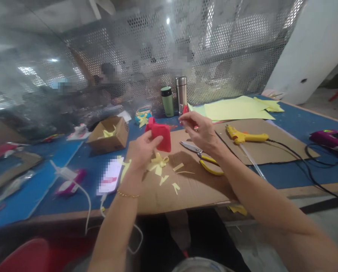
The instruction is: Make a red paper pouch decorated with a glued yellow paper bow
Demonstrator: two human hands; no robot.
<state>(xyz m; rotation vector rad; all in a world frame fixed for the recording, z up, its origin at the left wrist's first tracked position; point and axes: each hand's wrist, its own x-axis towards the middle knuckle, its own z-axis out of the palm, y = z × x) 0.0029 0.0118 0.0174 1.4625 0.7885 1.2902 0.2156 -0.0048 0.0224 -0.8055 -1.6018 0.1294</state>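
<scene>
1. A perforated metal screen (231, 56) rises at the back.
2. The blue desk (295, 113) carries a cardboard sheet (160, 200).
3. Yellow-handled scissors (200, 154) lie on the cardboard sheet.
4. The right hand (201, 130) has its fingertips drawn together; whether they hold anything, I cannot tell.
5. The left hand (145, 149) grips a red piece (162, 136) above the cardboard sheet.
6. Yellow scraps (178, 167) lie below.

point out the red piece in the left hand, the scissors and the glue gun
red piece (163, 138): head view, middle of its flat front
scissors (199, 154): head view, near the pivot
glue gun (247, 137): head view, middle of its yellow body
</scene>
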